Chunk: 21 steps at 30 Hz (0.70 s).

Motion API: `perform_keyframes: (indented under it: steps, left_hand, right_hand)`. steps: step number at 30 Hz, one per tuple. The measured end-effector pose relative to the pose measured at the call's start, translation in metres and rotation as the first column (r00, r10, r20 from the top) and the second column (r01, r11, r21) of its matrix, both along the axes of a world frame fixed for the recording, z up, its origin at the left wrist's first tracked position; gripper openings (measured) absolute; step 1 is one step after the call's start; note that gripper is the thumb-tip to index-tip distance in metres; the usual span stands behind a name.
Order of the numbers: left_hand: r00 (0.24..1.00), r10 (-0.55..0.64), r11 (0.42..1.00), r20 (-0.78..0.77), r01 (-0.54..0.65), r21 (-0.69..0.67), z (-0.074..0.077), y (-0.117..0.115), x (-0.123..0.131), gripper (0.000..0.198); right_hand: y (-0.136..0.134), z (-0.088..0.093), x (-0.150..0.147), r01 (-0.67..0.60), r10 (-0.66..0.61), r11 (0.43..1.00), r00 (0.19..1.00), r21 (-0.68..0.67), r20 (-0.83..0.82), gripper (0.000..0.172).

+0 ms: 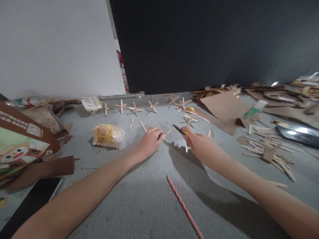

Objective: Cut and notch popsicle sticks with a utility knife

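My left hand rests on the grey floor with its fingers closed on a small wooden stick that pokes out to the right. My right hand is closed round a yellow and black cutter, whose dark tip points left toward the stick. The two hands are a short gap apart. A row of glued stick crosses lies beyond them by the wall.
A yellow snack bag lies left of my left hand. A red pencil lies near me. Cardboard sheets, a glue tube and loose sticks lie right. A phone and printed box sit left.
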<state>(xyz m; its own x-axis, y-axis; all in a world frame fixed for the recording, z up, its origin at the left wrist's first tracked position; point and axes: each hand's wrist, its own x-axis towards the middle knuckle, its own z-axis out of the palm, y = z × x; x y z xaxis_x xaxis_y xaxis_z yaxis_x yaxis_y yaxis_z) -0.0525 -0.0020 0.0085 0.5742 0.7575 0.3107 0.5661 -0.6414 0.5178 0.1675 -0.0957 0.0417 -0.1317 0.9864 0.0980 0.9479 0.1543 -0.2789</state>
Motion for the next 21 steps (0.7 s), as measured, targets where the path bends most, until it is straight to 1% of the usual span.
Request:
perform_keyframes:
  steps: [2,5,7,9,12,16,19,21]
  left_hand:
    - [0.998,0.057,0.998,-0.003,-0.057,0.028,-0.002,-0.001,0.001,0.023]
    - [0.992,0.127,0.991,-0.022,-0.126,0.045,-0.005,-0.002,0.001,0.01]
    - [0.99,0.135,0.991,-0.034,-0.134,0.026,-0.006,-0.002,0.001,0.006]
    - [0.989,0.139,0.99,-0.054,-0.139,0.002,-0.006,-0.002,0.002,0.011]
    - [0.983,0.166,0.985,-0.079,-0.168,-0.028,-0.004,-0.001,0.002,0.014]
    - [0.987,0.149,0.986,-0.058,-0.152,-0.071,0.001,-0.001,0.003,0.015]
    - [0.99,0.142,0.985,-0.003,-0.141,-0.102,0.004,0.0,0.002,0.011]
    - [0.986,0.161,0.977,0.039,-0.154,-0.147,0.004,0.001,0.001,0.008]
  right_hand:
    - [-0.01,-0.002,-0.003,0.043,-0.043,0.999,0.998,-0.015,0.036,0.028]
    - [-0.018,-0.009,-0.005,0.094,-0.094,0.996,0.995,-0.004,0.02,0.032]
    - [-0.021,-0.014,-0.005,0.086,-0.085,0.996,0.996,0.014,-0.024,0.037]
    - [-0.025,-0.016,-0.004,0.041,-0.037,0.998,0.997,0.052,-0.063,0.039]
    - [-0.033,-0.014,-0.006,0.003,0.004,0.995,0.997,0.103,-0.071,0.04]
    - [-0.042,-0.011,-0.016,0.038,-0.034,0.989,0.999,0.143,-0.035,0.046]
    - [-0.045,-0.02,-0.026,0.061,-0.047,0.988,0.994,0.139,-0.102,0.055]
    - [-0.045,-0.027,-0.032,0.059,-0.037,0.989,0.988,0.139,-0.153,0.055]
